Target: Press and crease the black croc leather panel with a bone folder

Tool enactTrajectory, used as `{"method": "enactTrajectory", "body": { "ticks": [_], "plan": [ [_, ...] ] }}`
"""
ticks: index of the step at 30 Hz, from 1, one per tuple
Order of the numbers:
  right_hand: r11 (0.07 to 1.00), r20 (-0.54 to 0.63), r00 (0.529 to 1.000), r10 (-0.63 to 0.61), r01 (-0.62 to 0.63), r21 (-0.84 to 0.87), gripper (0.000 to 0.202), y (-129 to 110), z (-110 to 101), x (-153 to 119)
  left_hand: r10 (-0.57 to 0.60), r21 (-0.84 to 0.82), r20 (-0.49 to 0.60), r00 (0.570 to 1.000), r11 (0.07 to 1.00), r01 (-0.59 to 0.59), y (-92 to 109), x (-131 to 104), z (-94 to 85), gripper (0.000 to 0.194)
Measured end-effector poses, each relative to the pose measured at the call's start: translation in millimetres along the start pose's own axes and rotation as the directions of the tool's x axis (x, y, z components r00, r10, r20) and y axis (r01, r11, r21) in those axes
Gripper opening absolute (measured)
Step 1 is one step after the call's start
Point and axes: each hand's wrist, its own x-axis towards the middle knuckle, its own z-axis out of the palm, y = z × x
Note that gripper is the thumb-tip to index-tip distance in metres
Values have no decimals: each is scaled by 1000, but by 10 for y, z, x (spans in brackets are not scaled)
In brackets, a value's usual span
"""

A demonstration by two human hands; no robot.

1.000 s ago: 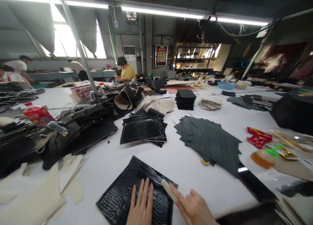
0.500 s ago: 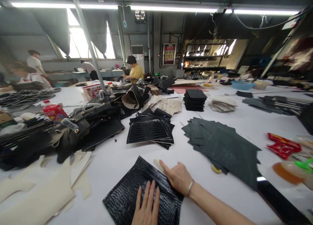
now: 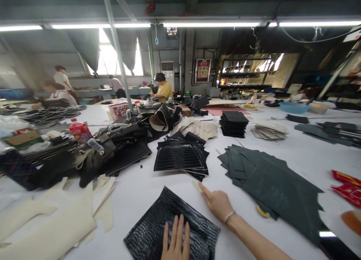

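A glossy black crocodile-embossed leather panel (image 3: 158,226) lies on the white table (image 3: 141,194) just in front of me. My left hand (image 3: 176,241) rests flat on its near part, fingers spread a little. My right hand (image 3: 216,201) reaches forward past the panel's far right edge, holding a small cream tool (image 3: 196,185) that sticks out beyond the fingertips. A stack of similar black embossed panels (image 3: 180,156) lies further ahead. To the right, a fanned spread of matte dark grey-green leather pieces (image 3: 267,177) covers the table.
Black handbags and parts (image 3: 107,147) pile up at left, cream cut pieces (image 3: 56,222) at near left. A square black stack (image 3: 233,123), a pale stack (image 3: 269,131) and red packets (image 3: 348,184) lie beyond. Several people work at far tables; one in yellow (image 3: 164,88) sits at the back.
My right hand moved forward with the cream tool, from over the panel to beyond its far right edge. My left hand stayed flat on the panel. The view tilted upward.
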Motion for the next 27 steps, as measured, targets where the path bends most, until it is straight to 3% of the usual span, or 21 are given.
{"method": "enactTrajectory", "body": {
  "ticks": [4, 7, 9, 11, 13, 15, 17, 19, 23, 27],
  "plan": [
    [944, -67, 953, 294, -279, 176, 44, 212, -192, 66, -221, -39, 70, 973, 974, 224, 93, 193, -45, 70],
    [872, -45, 914, 403, -369, 320, 52, 281, -335, -193, -367, -33, 95, 925, 928, 372, 28, 447, -300, 65],
    [842, -23, 903, 430, -391, 373, 53, 284, -391, -442, -247, -71, 168, 954, 963, 261, -131, 591, -553, 64],
    [828, -8, 904, 428, -388, 406, 49, 237, -410, -694, 105, -203, 248, 963, 978, -55, -347, 656, -759, 74],
    [807, 31, 918, 396, -364, 465, 45, 133, -407, -891, 379, -272, 213, 900, 908, -318, -545, 630, -834, 82],
    [777, 86, 933, 349, -340, 529, 43, -12, -412, -984, 516, -246, 142, 845, 845, -475, -662, 546, -777, 82],
    [777, 124, 939, 321, -336, 532, 42, -163, -443, -955, 539, -172, 103, 836, 838, -518, -686, 457, -666, 79],
    [839, 130, 939, 320, -344, 422, 42, -292, -494, -845, 493, -90, 90, 865, 869, -486, -652, 402, -582, 79],
    [914, 134, 938, 320, -343, 214, 42, -476, -518, -699, 438, -29, 100, 893, 899, -438, -570, 385, -585, 79],
    [937, 157, 934, 320, -336, 92, 47, -681, -293, -1019, 379, -183, 245, 892, 922, -341, -526, 392, -669, 77]
  ]
}}
